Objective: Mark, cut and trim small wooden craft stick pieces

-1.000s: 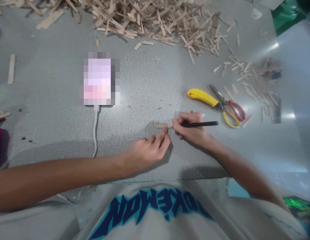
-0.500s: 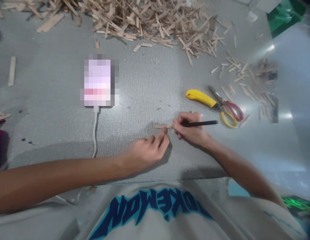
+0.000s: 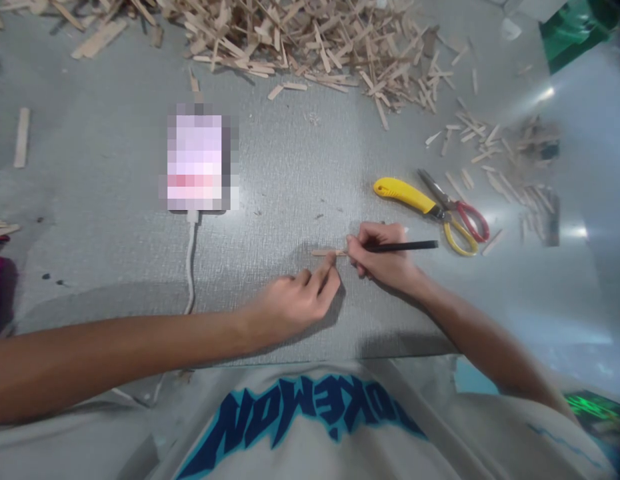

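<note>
A short, flat wooden craft stick [image 3: 320, 253] lies on the grey table in front of me. My left hand [image 3: 305, 297] has its fingers bent together, with the fingertips pressing the stick near its right end. In my right hand [image 3: 383, 252] is a slim black pen-like tool [image 3: 410, 246], gripped the way one writes. The tool's tip is hidden by my fingers at the stick's right end, so I cannot make out whether it is a pen or a blade.
A big heap of broken craft sticks [image 3: 310, 40] spreads along the far side. Scissors [image 3: 460, 213] lie against a yellow utility knife [image 3: 405, 195] to the right. A blurred phone-like device [image 3: 195, 160] with a white cable [image 3: 191, 267] is at left. More stick pieces [image 3: 485, 140] scatter far right.
Both hands stay almost in place, still on the stick and the black tool. The whole view has shifted very slightly.
</note>
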A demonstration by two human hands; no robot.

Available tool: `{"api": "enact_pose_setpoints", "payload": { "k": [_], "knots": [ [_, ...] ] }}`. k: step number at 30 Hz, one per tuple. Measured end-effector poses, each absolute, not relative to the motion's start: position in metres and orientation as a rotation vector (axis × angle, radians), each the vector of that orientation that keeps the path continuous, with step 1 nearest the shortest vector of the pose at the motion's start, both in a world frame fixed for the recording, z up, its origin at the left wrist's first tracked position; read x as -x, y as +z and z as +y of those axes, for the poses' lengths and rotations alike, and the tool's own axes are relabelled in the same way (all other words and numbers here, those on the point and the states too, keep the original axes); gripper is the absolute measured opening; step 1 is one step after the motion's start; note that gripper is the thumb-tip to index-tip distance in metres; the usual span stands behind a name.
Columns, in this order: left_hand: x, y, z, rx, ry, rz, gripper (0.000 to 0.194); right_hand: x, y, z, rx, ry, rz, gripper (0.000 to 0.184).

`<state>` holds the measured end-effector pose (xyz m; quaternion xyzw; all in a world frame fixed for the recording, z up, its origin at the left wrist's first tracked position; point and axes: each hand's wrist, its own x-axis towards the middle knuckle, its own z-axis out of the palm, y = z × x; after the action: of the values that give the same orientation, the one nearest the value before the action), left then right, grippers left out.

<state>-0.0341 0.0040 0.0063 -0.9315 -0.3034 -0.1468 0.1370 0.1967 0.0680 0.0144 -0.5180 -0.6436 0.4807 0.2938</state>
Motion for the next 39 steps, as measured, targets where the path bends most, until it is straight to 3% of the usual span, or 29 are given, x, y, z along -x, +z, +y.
{"api": "enact_pose_setpoints", "payload": {
  "k": [23,39],
  "knots": [
    [0.034,0.004,0.003,2.679,-0.431,-0.879,0.027,-0.196,0.02,0.07,1.374,1.232,-1.838,0.051],
    [0.032,0.002,0.003,2.679,-0.444,-0.892,0.029,-0.185,0.025,0.07,1.461,1.381,-1.553,0.054]
  ]
}}
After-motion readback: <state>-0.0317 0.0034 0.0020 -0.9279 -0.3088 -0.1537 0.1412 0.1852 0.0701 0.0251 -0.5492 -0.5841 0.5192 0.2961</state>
